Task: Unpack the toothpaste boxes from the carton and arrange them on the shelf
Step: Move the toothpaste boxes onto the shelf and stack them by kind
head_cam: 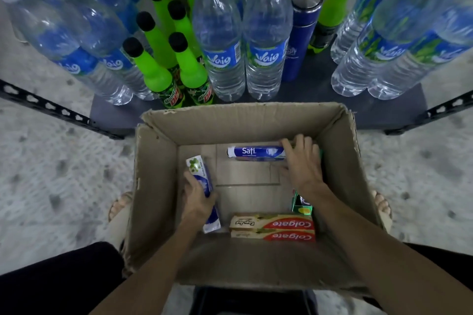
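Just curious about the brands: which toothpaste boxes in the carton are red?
The two Colgate boxes, stacked together at the carton's near wall. The Safi box and the one in the left hand are blue and white.

Beyond both hands stand clear Waig water bottles (220, 41), green Mountain Dew bottles (156, 66) with black caps, and a blue steel-lidded flask (299, 33), above a speckled floor (51, 174).

Head view, steeply down, close.
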Available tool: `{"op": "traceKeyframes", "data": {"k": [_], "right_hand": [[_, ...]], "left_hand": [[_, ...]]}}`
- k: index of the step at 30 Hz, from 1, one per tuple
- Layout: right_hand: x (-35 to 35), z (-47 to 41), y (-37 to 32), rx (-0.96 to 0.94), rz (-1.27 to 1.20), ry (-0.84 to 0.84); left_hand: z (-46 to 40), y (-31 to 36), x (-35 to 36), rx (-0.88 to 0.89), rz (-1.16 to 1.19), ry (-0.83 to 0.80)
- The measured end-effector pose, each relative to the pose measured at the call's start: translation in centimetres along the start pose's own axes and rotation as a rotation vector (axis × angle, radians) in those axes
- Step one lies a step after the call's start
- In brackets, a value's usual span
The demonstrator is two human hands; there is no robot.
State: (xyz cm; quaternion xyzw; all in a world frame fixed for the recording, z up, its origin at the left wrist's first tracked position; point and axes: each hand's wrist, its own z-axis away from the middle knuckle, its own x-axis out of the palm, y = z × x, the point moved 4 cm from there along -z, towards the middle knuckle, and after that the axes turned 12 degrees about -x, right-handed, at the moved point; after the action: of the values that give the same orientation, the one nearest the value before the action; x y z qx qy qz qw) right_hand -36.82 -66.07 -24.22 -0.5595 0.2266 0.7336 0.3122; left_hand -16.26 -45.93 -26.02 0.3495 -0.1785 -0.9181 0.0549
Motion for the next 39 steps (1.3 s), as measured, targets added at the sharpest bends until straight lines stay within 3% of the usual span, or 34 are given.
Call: {"op": "traceKeyframes", "data": {"k": [6, 12, 16, 20, 29, 39], "right_hand": [[0.6, -0.6, -0.4, -0.105, -0.236, 0.051], [1.2, -1.1, -0.1, -0.163, -0.356, 0.023], [1.3, -0.9, 0.2, -0.105, -0.519, 0.019], [-0.8, 0.3, -0.4, -0.162, -0.463, 0.042], [-12.8, 6.3, 0.6, -0.14, -0.443, 0.38], [-33.3, 15.0, 2.9, -0.201, -0.337, 0.743]], "left_hand": [[-0.3, -0.4, -1.3, 0.071, -0.053, 0.079], [-0.2, -1.1, -1.1, 0.057, -0.032, 0.012], [0.3, -0.8, -1.4, 0.094, 0.008, -0.019], [2.0, 0.8, -3.3, 0.215, 0.011, 0.094], [10.4, 5.9, -10.5, 0.519, 0.024, 0.272], [23.9, 14.0, -22.8, 0.836, 0.151, 0.371]]}}
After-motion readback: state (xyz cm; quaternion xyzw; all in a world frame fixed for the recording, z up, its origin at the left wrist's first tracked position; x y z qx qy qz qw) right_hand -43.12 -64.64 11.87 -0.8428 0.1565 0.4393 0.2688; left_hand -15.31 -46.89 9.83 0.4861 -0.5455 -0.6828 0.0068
